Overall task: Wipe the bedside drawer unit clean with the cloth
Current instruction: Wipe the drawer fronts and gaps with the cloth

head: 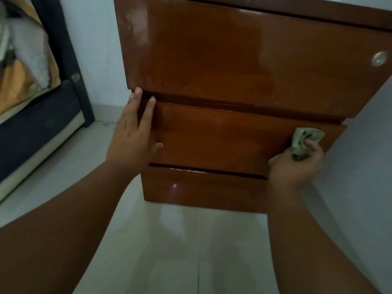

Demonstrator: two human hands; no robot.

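Floor (186, 240): pale glossy tiles, thin grout line running toward camera, soft reflections in sheen. Bedside drawer unit (212, 60) stands directly on floor, upright, brown lacquered wood, base edge meeting tiles, back near pale wall. Bed (38, 124) at left also rests on floor: dark frame, beige lower band along tiles, well apart from unit, bare tile strip between them.
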